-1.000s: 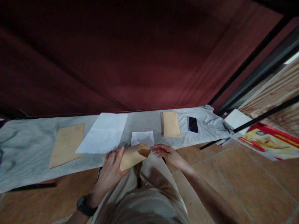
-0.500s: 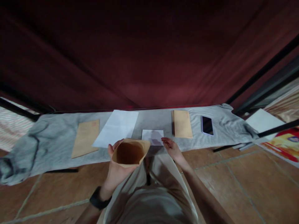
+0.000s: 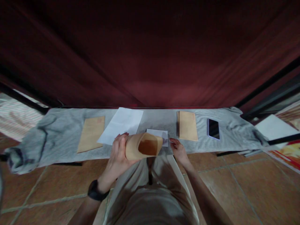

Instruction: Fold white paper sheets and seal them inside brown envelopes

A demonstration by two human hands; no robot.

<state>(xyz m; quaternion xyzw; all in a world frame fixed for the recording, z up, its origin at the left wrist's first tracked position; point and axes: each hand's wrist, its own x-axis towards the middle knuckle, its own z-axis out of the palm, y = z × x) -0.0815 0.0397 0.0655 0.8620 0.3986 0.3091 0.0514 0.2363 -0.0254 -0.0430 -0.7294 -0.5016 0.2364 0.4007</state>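
Over cloth (image 3: 58, 134) | left hand (image 3: 118, 154) turned envelope (image 3: 142, 146) mouth rightward (was up)

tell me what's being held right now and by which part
The left hand holds a brown envelope around its closed end, mouth bulged open. The right hand holds nothing.

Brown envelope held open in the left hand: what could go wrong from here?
1. The left hand squeezes the brown envelope into a bulge, so it may crease or tear at the mouth.
2. The folded white sheet lies flat on soft grey cloth; the right hand may drag cloth or crumple the sheet while picking it up.
3. The phone sits near the cloth's front edge and could get pulled.
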